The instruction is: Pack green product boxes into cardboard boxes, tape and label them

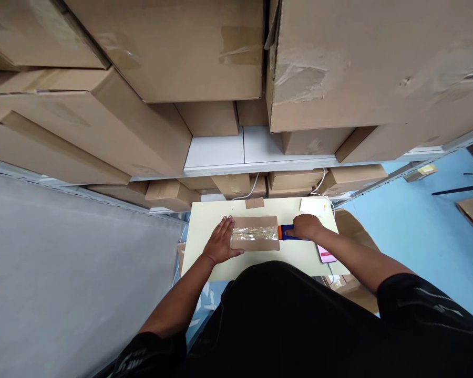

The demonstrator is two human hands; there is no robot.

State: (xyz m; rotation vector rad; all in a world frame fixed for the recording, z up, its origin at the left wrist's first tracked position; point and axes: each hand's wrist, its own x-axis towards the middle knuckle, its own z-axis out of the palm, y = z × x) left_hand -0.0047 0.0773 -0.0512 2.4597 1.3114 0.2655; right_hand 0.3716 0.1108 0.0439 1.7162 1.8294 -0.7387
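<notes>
A small cardboard box (pixel 256 220) lies on the pale yellow table, with a strip of shiny clear tape (pixel 254 233) running along the middle of its top. My left hand (pixel 220 241) rests at the box's left end, touching it, with fingers stretched and thumb spread. At the box's right end, my right hand (pixel 307 227) is closed around a blue and orange tape dispenser (pixel 287 232). The dispenser's orange front meets the box's right edge, where the tape ends. My right fingers partly hide the dispenser.
The table (pixel 205 210) also bears a cardboard scrap (pixel 254 203), a white paper (pixel 313 206) and a phone (pixel 326 254) with a cable. Large cartons (pixel 181 47) fill the shelf (pixel 216 149) above and beyond. An open carton (pixel 352 231) stands at the table's right.
</notes>
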